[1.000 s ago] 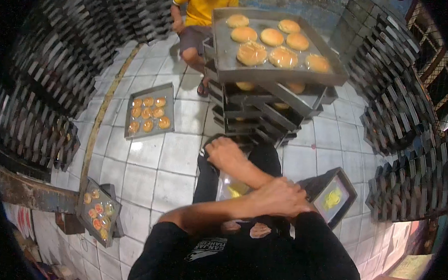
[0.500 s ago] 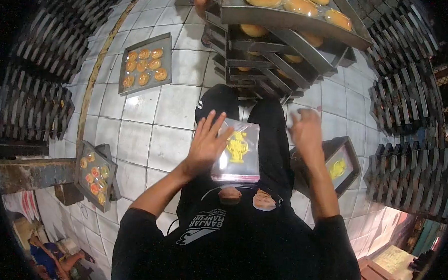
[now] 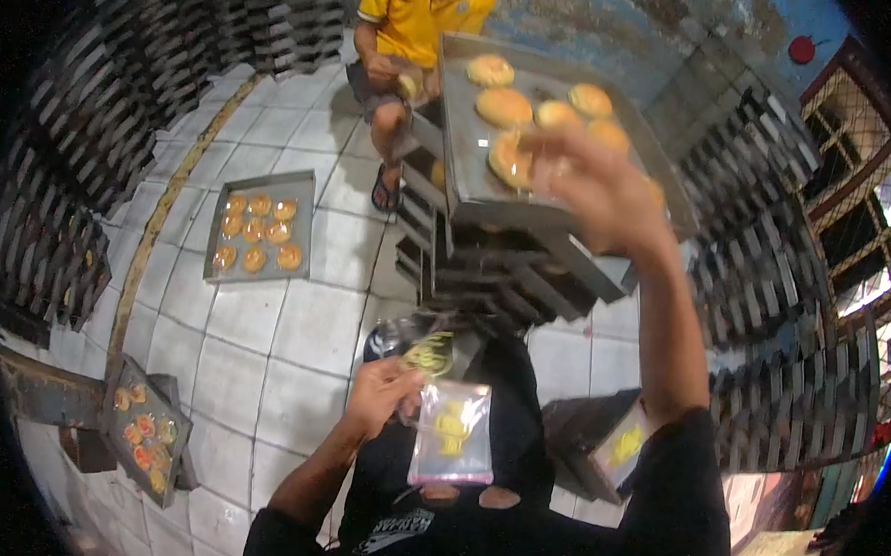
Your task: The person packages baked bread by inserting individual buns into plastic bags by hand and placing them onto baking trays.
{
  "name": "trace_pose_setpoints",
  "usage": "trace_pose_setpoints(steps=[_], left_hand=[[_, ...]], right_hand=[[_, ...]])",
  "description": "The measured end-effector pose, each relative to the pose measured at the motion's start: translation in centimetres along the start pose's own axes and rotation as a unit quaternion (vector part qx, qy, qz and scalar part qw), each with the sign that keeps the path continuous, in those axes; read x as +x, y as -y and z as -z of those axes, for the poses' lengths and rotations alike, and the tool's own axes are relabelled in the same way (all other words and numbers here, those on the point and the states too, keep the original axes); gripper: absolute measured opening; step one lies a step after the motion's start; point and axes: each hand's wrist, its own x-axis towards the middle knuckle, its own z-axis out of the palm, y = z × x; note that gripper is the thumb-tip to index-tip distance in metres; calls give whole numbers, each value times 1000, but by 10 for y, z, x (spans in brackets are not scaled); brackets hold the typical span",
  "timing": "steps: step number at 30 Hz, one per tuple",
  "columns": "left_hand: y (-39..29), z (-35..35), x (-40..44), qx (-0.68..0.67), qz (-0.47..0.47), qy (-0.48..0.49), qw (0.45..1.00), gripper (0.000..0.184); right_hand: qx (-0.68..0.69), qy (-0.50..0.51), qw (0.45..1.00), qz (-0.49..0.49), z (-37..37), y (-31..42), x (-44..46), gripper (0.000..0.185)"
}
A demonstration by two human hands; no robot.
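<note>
Buns (image 3: pixel 504 108): round, golden, in far tray (image 3: pixel 488 214); bag (image 3: pixel 430 355): clear, yellow-printed, blurred, near; bag stack (image 3: pixel 452 439): clear, yellow-printed, just nearer

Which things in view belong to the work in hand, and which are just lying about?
In use:
- left hand, holding a printed clear bag
- bag pile on the lap
- right hand, blurred over the top tray; contact unclear
- buns in that tray

Lying about:
- floor tray of buns
- lower-left tray
- racked trays at right
</note>
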Motion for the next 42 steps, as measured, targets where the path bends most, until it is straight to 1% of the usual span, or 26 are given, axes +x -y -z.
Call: trace_pose_setpoints(steps=[1, 3, 5, 6, 8, 9, 11, 12, 13, 14, 16, 18, 19, 20, 22, 23, 24, 25, 26, 28, 30, 33, 34, 38, 40, 42], left_hand=[[2, 7, 2, -56, -5, -62, 996, 16], [8, 18, 2, -120, -37, -130, 984, 14], [40, 32, -1, -99, -75, -146, 981, 18], [45, 37, -4, -101, -83, -152, 980, 18], [50, 43, -14, -126, 9, -195, 973, 25], [46, 45, -19, -120, 24, -211, 970, 31], [49, 50, -23, -162, 6, -232, 959, 32], [48, 52, -22, -198, -24, -243, 949, 33], [45, 52, -20, -125, -45, -269, 954, 32], [57, 57, -9, -167, -77, -263, 947, 31], [59, 63, 13, -290, -100, -233, 923, 30], [39, 71, 35, -363, -106, -179, 908, 29], [12, 63, 40, -379, -81, -244, 889, 27], [8, 66, 50, -398, -80, -250, 879, 29], [3, 66, 71, -419, -88, -250, 869, 32], [-1, 63, 80, -449, -75, -248, 855, 27], [-3, 60, 89, -478, -63, -244, 842, 23], [3, 60, 101, -463, -40, -236, 853, 21], [-3, 51, 103, -460, -43, -233, 856, 21], [-20, 23, 101, -427, -39, -219, 877, 23], [-33, -5, 83, -402, -68, -177, 896, 29], [-57, -34, 57, -376, 5, -16, 926, 45], [-60, -44, 45, -372, 10, -12, 928, 45], [-37, -37, 40, -413, -21, -78, 907, 42], [-14, -14, 48, -494, -2, -14, 870, 43], [-3, -47, 40, -408, -81, -172, 893, 50]], right_hand=[[109, -4, 994, -11, 9, -30, 51, 43], [42, 54, 990, -125, 20, -95, 123, 52], [-169, 81, 964, -190, 8, -167, 169, 60], [-235, 121, 940, -215, 0, -165, 176, 65], [-280, 104, 936, -188, -25, -230, 191, 70], [-276, 113, 937, -185, -24, -220, 195, 70], [-226, 109, 943, -218, -14, -180, 193, 87], [-229, 98, 953, -170, -11, -176, 189, 94], [-247, 110, 953, -140, -12, -175, 183, 90], [-260, 125, 951, -112, -17, -173, 172, 85], [-147, 135, 976, -84, -14, -151, 147, 70], [-48, 54, 986, -149, -8, -102, 125, 56], [-4, -14, 991, -134, -6, -66, 104, 55], [34, -88, 989, -115, -10, -32, 72, 55], [257, -126, 955, -81, -44, 15, 16, 61], [280, -56, 949, -133, -56, 24, -16, 65], [289, -62, 940, -171, -83, 31, -46, 63], [192, -28, 971, -140, -111, 26, -76, 59], [212, -38, 963, -162, -145, 30, -107, 53], [51, -59, 996, 44, -176, 20, -145, 49], [-5, -94, 994, 58, -189, -18, -164, 47], [-101, -156, 977, 107, -175, -20, -165, 44], [-137, -184, 964, 137, -171, -11, -164, 43], [-81, -104, 991, 19, -193, 24, -176, 55], [-10, -37, 999, -3, -229, 20, -188, 57], [-87, -56, 994, 24, -234, 8, -184, 58]])
